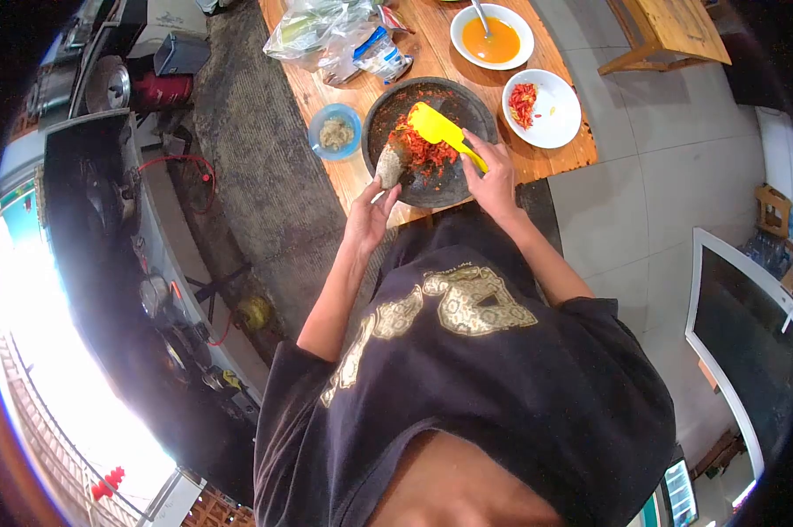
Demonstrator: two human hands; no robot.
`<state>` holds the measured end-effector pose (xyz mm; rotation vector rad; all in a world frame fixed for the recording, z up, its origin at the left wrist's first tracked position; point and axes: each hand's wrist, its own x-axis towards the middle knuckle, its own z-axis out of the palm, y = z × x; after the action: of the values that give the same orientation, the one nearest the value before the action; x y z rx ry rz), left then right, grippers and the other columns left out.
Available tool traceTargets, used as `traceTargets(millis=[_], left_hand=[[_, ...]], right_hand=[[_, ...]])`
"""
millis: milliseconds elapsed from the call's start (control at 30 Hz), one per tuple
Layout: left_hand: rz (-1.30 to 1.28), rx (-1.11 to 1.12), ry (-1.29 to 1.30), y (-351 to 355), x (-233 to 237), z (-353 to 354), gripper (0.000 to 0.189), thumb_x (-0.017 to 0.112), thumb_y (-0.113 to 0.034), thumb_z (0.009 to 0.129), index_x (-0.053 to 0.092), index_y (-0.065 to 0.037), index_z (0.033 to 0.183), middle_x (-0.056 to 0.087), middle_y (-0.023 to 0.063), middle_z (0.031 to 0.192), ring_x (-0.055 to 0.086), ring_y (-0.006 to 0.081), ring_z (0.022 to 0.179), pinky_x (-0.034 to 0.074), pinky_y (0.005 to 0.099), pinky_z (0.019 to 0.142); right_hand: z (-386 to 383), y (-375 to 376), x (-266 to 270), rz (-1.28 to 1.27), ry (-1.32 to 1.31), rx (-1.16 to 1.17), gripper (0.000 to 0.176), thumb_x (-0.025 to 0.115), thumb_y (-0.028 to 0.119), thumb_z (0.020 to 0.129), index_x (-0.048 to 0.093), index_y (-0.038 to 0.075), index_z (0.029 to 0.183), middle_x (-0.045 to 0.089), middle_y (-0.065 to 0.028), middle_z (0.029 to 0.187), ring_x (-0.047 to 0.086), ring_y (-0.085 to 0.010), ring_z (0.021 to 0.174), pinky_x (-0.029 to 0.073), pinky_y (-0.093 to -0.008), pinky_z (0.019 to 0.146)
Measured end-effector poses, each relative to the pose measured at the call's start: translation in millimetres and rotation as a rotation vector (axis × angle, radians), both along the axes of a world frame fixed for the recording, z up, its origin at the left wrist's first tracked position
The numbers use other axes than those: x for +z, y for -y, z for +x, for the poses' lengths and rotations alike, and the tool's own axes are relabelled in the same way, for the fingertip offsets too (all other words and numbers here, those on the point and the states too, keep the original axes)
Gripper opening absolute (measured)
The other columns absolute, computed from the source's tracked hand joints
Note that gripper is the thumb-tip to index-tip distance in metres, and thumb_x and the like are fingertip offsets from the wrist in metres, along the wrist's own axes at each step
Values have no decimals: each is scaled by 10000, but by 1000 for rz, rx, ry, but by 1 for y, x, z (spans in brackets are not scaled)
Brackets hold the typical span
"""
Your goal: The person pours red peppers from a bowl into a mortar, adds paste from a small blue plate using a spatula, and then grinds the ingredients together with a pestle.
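A wide dark stone mortar sits near the table's front edge, with crushed red chili spread over its middle. My left hand is closed around the lower end of a grey stone pestle, which leans over the mortar's left side. In my right hand is the handle of a yellow spatula; its broad blade lies over the chili, close to the pestle's upper end. The blade hides part of the chili.
A blue bowl of pale paste stands left of the mortar. To the right are a white plate with sliced red chili and a bowl of orange liquid with a spoon. Plastic bags lie at the back of the wooden table.
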<state>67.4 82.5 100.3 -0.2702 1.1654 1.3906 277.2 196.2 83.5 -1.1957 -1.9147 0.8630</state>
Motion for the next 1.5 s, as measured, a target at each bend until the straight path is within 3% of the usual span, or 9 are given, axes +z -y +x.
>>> traceTargets(millis=[200, 300, 367, 500, 700, 1067, 1167, 1267, 1500], left_hand=[[15, 44, 214, 6, -6, -3, 342, 571, -130, 919, 444, 89, 1150, 543, 245, 1120, 580, 274, 1043, 556, 262, 870], [33, 58, 296, 9, -10, -4, 348, 571, -138, 921, 439, 94, 1144, 536, 269, 1107, 582, 277, 1031, 562, 249, 855], [45, 76, 349, 8, -12, -4, 371, 575, -144, 920, 430, 112, 1147, 527, 270, 1107, 579, 277, 1023, 563, 245, 855], [51, 140, 469, 9, -9, 1, 432, 582, -148, 916, 401, 155, 1165, 507, 272, 1114, 566, 279, 1019, 564, 242, 863], [109, 231, 593, 12, -6, 8, 473, 588, -140, 909, 373, 173, 1191, 497, 265, 1127, 552, 278, 1034, 562, 245, 875], [245, 285, 588, 30, -10, -9, 438, 565, -120, 919, 380, 170, 1191, 484, 280, 1185, 556, 283, 1040, 546, 270, 908], [278, 279, 571, 37, -11, -18, 440, 563, -126, 922, 388, 172, 1195, 489, 273, 1170, 554, 285, 1052, 540, 271, 916], [259, 306, 514, 42, -13, -21, 429, 562, -123, 922, 401, 170, 1190, 487, 274, 1166, 549, 290, 1062, 542, 269, 911], [264, 308, 481, 48, -21, -21, 422, 561, -123, 923, 397, 167, 1182, 486, 283, 1161, 545, 294, 1073, 544, 267, 909]], right_hand=[[-10, 15, -4, 11, -136, 64, 410, 656, 69, 800, 593, 64, 1205, 661, -140, 957, 570, -304, 820, 465, -388, 755], [-3, 12, -15, -32, 9, 34, 408, 649, 71, 803, 591, 61, 1206, 660, -143, 956, 566, -305, 812, 462, -383, 757], [-1, 11, -16, -66, 52, 15, 421, 654, 63, 793, 589, 60, 1209, 660, -144, 957, 573, -303, 842, 463, -375, 770], [-10, 17, 8, 17, -120, 28, 430, 679, 40, 775, 601, 83, 1196, 659, -122, 964, 585, -285, 843, 476, -371, 759], [-5, 18, -14, -12, 20, 38, 419, 661, 54, 793, 592, 82, 1206, 659, -126, 1031, 583, -298, 857, 466, -378, 796], [18, 25, 8, 74, 29, 183, 398, 642, 44, 789, 573, 144, 1168, 658, -107, 963, 624, -306, 763, 510, -391, 645], [34, 22, -16, -54, 463, 301, 368, 627, 48, 794, 577, 148, 1145, 652, -102, 922, 630, -314, 772, 513, -400, 663], [31, 10, -2, 36, 186, 254, 326, 606, 48, 802, 584, 139, 1114, 639, -114, 892, 631, -326, 788, 512, -414, 664], [54, -16, 1, -39, 383, 640, 261, 593, 44, 783, 617, 111, 1034, 602, -111, 910, 611, -340, 836, 503, -424, 679]])
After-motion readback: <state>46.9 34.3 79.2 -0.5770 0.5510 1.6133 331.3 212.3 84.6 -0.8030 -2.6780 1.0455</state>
